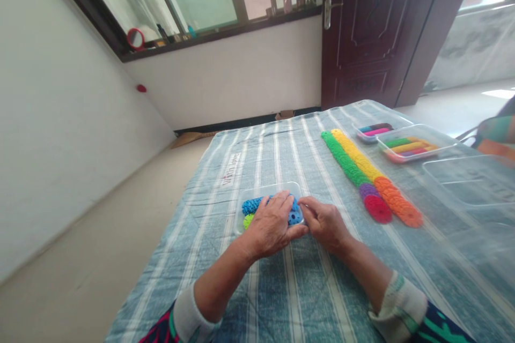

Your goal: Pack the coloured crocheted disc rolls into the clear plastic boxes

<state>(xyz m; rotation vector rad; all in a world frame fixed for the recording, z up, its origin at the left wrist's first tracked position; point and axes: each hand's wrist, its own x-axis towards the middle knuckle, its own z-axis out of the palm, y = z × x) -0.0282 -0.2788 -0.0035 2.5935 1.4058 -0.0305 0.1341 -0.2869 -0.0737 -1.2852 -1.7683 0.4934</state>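
A clear plastic box (238, 213) stands on the striped cloth in front of me, holding rows of blue disc-shaped pieces (251, 206) with holes and a lime-green one (248, 221). My left hand (269, 225) lies flat over the blue pieces, fingers stretched out and thumb reaching toward the box's right side. It hides the middle of the box. At the right edge of the box, my right hand (325, 225) has its fingers curled in, thumb and index against the rim beside the blue pieces. Whether it also holds a piece is hidden.
To the right lie overlapping rows of green (346, 158), yellow (356, 155), purple (367, 191), red (377, 209) and orange discs (398, 202). Beyond are two boxes with coloured pieces (408, 144) and an open clear box (475, 179). The striped bedding (257, 289) drops off at the left.
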